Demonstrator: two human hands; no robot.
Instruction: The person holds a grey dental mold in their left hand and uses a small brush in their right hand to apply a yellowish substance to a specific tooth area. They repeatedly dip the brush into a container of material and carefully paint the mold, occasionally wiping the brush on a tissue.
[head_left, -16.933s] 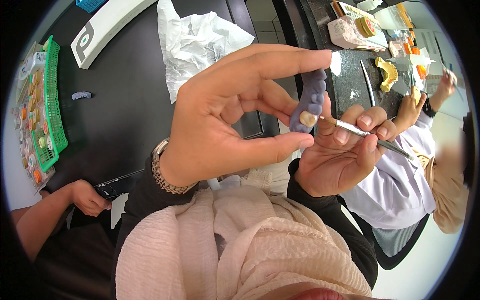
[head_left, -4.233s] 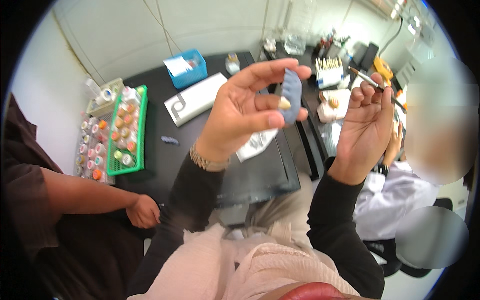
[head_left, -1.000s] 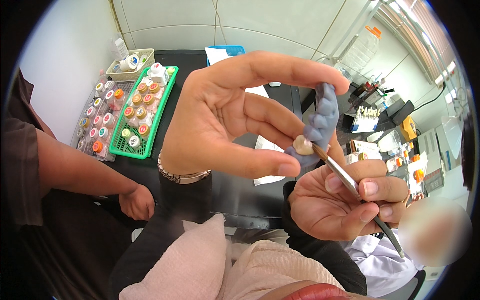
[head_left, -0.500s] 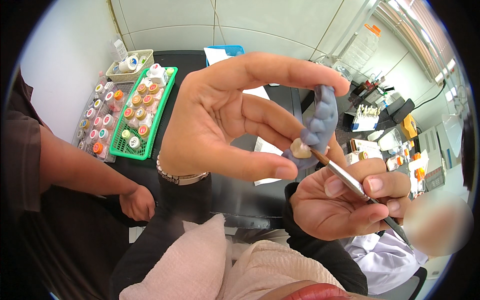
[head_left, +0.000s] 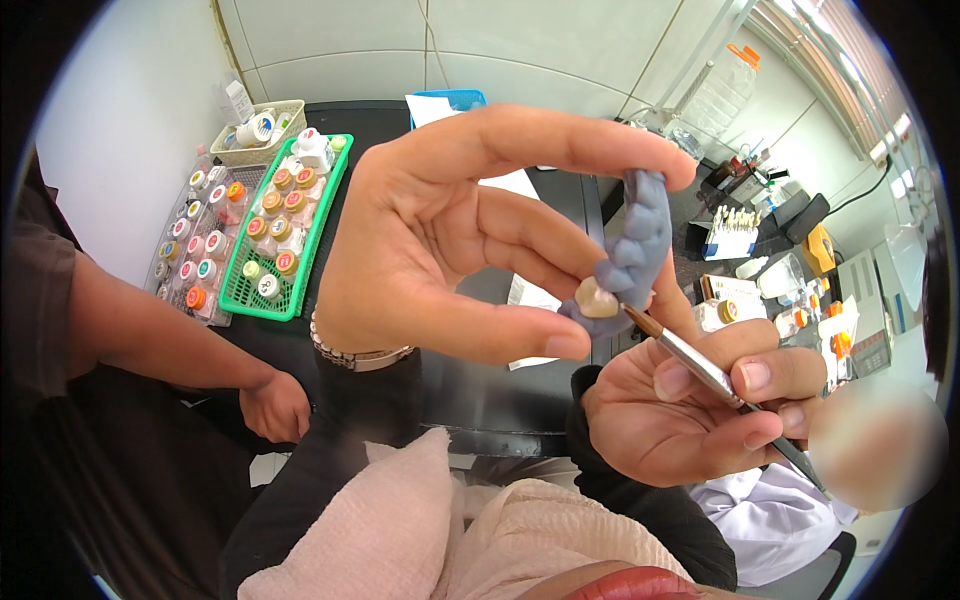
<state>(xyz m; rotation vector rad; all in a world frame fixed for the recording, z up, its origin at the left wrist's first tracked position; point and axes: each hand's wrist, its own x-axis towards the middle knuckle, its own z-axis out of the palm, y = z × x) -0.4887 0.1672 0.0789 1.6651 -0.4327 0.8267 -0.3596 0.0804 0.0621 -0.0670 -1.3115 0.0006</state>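
Between the thumb and fingers of my left hand (head_left: pixel 430 230) is a blue-grey dental model (head_left: pixel 640 235), a curved row of teeth held upright. The index fingertip presses its upper end and the thumb lies by its lower end. One cream-coloured tooth crown (head_left: pixel 597 299) sits near the model's lower end. My right hand (head_left: pixel 700 400) is closed round a fine brush (head_left: pixel 700 368) with a metal ferrule and a dark handle. The brown bristle tip points up and left, just right of the crown; whether it touches is too fine to make out.
A green basket (head_left: pixel 232 300) of capped jars stands at the left, beside a clear tray (head_left: pixel 165 265) of more bottles. Another person's arm (head_left: pixel 170 330) rests at the left. A tooth shade rack (head_left: pixel 732 232) and small jars stand at the right on the black table (head_left: pixel 480 400).
The brush tip has drawn slightly down and right from the upper edge of the crown. My left hand and the model have shifted a little to the left.
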